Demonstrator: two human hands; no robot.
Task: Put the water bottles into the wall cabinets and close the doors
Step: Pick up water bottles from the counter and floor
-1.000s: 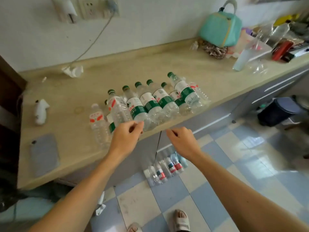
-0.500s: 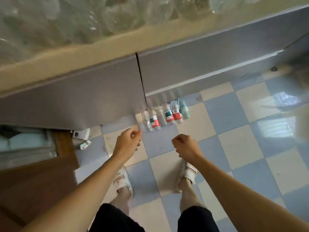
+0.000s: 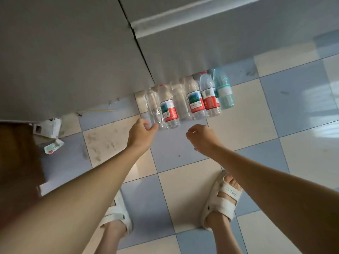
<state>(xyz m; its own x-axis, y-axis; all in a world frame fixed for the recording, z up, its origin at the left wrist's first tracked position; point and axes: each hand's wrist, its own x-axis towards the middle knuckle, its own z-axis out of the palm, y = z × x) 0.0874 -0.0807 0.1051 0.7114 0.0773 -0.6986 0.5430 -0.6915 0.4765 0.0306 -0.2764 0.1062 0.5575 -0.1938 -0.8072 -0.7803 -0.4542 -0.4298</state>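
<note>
On floor, near: sandals [image 3: 222,198]. Next: L hand [image 3: 142,133] curled, fingertips touching end bottle; R hand [image 3: 200,137] curled, empty. Far: bottles [image 3: 189,100] in row against doors [image 3: 73,52]. View dropped from counter; floor row likely next.

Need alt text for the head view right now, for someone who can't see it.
Both hands reach down toward a row of six water bottles lying on the checkered floor against closed grey cabinet doors. The left hand touches the leftmost clear bottle; the right hand, fingers curled, holds nothing. White sandals and paper scraps are also visible.
</note>
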